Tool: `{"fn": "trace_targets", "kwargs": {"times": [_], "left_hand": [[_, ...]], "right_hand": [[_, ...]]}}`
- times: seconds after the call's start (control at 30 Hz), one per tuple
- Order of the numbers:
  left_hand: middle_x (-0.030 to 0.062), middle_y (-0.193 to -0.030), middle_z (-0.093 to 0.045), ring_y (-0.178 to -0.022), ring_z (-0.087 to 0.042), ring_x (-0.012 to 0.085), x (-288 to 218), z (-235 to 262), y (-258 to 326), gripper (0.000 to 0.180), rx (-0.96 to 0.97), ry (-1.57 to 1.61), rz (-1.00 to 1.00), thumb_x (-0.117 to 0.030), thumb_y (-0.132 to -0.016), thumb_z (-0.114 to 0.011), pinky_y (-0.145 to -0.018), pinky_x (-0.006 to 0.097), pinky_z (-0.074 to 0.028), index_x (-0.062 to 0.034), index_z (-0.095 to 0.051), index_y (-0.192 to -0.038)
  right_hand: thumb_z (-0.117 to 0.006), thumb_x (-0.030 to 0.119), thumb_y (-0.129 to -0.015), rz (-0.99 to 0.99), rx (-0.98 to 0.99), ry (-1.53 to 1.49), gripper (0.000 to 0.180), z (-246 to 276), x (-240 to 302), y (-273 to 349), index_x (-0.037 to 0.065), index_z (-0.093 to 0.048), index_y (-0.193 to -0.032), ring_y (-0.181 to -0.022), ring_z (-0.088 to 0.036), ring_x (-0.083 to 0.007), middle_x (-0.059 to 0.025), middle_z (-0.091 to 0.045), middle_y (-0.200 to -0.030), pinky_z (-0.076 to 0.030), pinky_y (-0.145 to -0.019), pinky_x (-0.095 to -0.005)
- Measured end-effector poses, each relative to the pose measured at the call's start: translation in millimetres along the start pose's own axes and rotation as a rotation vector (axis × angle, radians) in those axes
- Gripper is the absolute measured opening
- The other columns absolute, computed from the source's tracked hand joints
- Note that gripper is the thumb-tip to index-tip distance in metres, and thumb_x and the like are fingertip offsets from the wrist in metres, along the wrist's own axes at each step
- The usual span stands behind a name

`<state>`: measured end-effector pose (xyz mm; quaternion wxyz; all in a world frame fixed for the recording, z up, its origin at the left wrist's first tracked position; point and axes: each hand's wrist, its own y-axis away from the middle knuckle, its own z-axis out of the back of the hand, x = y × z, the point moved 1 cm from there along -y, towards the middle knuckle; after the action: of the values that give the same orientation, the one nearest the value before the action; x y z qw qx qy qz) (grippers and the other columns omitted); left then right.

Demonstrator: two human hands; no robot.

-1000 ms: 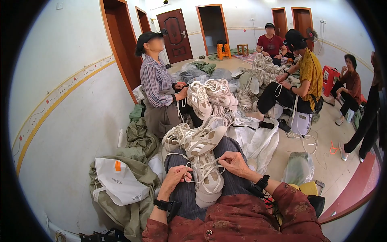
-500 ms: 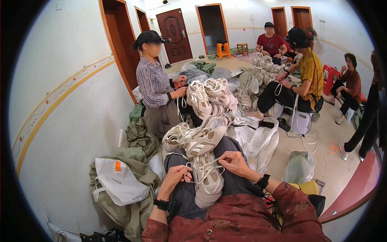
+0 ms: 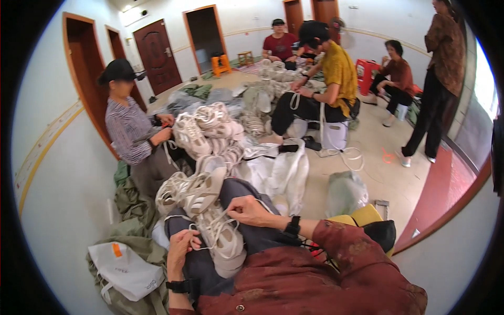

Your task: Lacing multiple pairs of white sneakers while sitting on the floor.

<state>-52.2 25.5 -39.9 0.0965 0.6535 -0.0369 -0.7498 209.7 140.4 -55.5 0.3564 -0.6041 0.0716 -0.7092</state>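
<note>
A beige and white sneaker (image 3: 229, 251) lies on my lap between my thighs, its heel toward me. My left hand (image 3: 181, 247), at the sneaker's left side, has its fingers closed on a white shoelace (image 3: 197, 229). To the right of the sneaker, my right hand (image 3: 251, 211) pinches another stretch of lace, drawn up from the shoe's opening. More sneakers (image 3: 202, 193) of the same kind rest against the toe end, near my knees. Beyond them stands a heap of sneakers (image 3: 210, 131).
A co-worker in a striped shirt (image 3: 131, 126) sits at the left by the heap; another in yellow (image 3: 336, 79) handles laces at the right. A white bag (image 3: 126, 268) lies on green cloth by my left side. A yellow and black cap (image 3: 367, 223) is near my right elbow.
My view has swung to the right, so the room sits farther left and a standing person shows more fully. Both hands keep hold of the laces, with little change around the sneaker.
</note>
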Motion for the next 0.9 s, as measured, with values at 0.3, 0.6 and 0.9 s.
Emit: {"fn": "trace_targets", "kwargs": {"times": [0.3,0.6,0.9], "left_hand": [[0.0007,-0.075,-0.067,-0.059,-0.061,0.0038,4.5,-1.6,-5.2,0.028,0.004,0.011,-0.025,-0.029,-0.098,-0.053,-0.049,0.013,-0.036,-0.004,-0.067,-0.103],[0.0002,-0.075,-0.067,-0.057,-0.059,0.0031,1.6,-3.7,-1.1,0.029,0.002,0.008,-0.03,-0.029,-0.099,-0.053,-0.046,0.013,-0.037,-0.0027,-0.066,-0.102],[0.0017,-0.073,-0.066,-0.056,-0.058,0.0038,-0.6,-6.1,-2.4,0.028,0.007,0.024,-0.028,-0.026,-0.099,-0.052,-0.046,0.014,-0.037,-0.0017,-0.066,-0.1]], "right_hand": [[-0.066,0.007,-0.078,-0.049,0.02,-0.02,0.011,7.8,3.3,-0.4,-0.004,-0.067,-0.079,-0.054,-0.053,-0.0116,-0.0092,-0.06,-0.061,-0.042,-0.05,-0.0291],[-0.065,0.007,-0.078,-0.015,0.007,-0.043,0.011,3.6,-2.3,1.5,-0.004,-0.066,-0.079,-0.054,-0.053,-0.0127,-0.0101,-0.059,-0.061,-0.043,-0.051,-0.0293],[-0.064,0.007,-0.076,-0.004,-0.002,0.002,0.01,6.4,0.2,1.4,-0.003,-0.066,-0.078,-0.055,-0.057,-0.0161,-0.0111,-0.061,-0.063,-0.044,-0.053,-0.0304]]}}
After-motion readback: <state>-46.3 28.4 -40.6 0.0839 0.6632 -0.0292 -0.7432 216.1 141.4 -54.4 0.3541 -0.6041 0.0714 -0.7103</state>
